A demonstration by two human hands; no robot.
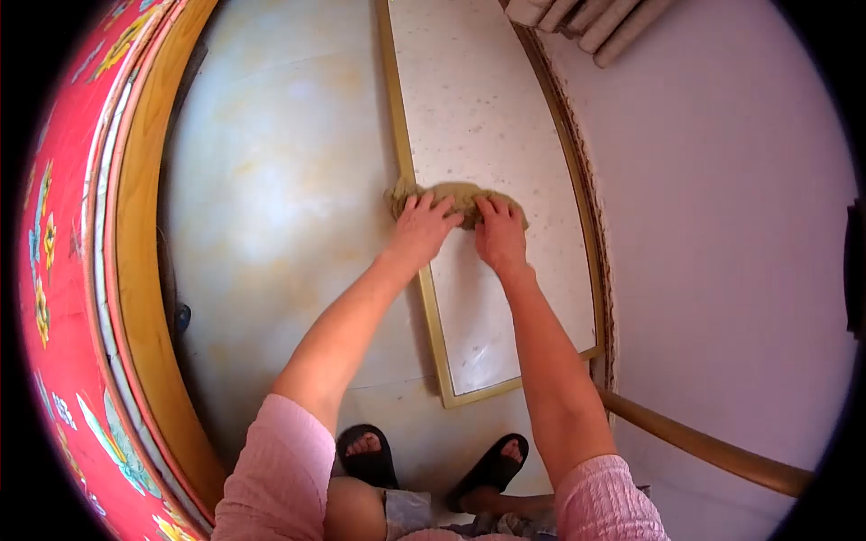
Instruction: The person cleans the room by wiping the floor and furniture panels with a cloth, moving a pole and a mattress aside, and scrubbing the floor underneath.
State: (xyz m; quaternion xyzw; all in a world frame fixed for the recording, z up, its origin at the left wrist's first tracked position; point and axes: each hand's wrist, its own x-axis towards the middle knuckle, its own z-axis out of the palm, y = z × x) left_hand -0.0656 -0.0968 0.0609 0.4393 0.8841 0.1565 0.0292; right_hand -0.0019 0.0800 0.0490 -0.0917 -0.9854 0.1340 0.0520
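A crumpled olive-brown cloth [462, 194] lies across a long pale panel [487, 117] with a gold frame, and its left end hangs over the panel's left edge. My left hand [422, 232] presses on the left part of the cloth, its fingers bent into the folds near the gold frame. Just to the right, my right hand [501, 233] grips the cloth's right part with curled fingers. A small gap separates the two hands. Below them the panel's surface is shiny.
At the left is a wooden bed edge [144, 225] with red floral bedding [59, 243]. Pale floor [280, 180] lies between it and the panel. A wall [713, 225] stands right. Rolled items [622, 32] are at top right, a brown pole [713, 442] at lower right.
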